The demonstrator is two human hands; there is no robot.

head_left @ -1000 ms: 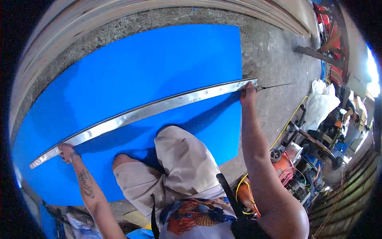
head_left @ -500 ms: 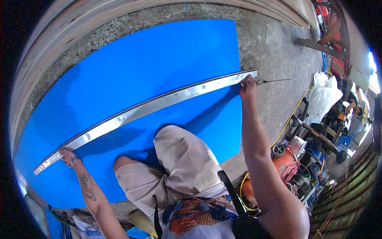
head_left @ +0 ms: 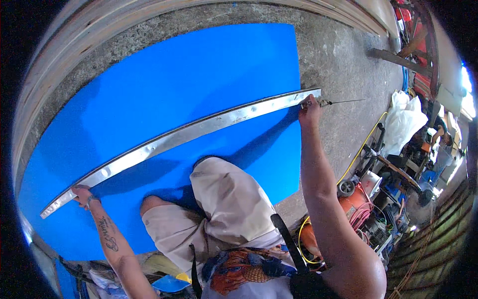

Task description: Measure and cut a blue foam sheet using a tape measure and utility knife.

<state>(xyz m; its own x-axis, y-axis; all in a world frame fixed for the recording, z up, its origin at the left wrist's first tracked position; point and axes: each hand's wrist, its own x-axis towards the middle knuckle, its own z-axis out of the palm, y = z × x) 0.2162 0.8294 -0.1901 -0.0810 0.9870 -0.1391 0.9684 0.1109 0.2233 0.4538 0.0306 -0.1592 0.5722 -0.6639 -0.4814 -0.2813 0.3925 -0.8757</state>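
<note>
A long silvery metal straightedge (head_left: pixel 186 132), dented in places, lies slantwise across a large blue sheet (head_left: pixel 224 60). My left hand (head_left: pixel 82 196) is closed on its lower-left part, with the thumb on top and the fingers at the near edge. At the far right end, my right hand (head_left: pixel 309 109) grips the straightedge where it passes the sheet's right edge. A thin pointed metal tool (head_left: pixel 343 101) sticks out to the right from that same hand. Its handle is mostly hidden by the fingers, so its kind does not show. My knees rest on the near part of the sheet.
Rough concrete floor (head_left: pixel 343 60) surrounds the sheet. Long pale boards (head_left: pixel 64 65) line the far and left sides. To the right lie a yellow hose (head_left: pixel 359 157), a white plastic bag (head_left: pixel 404 122), an orange wheeled machine (head_left: pixel 348 202) and mixed clutter. A wooden frame (head_left: pixel 398 59) stands at the far right.
</note>
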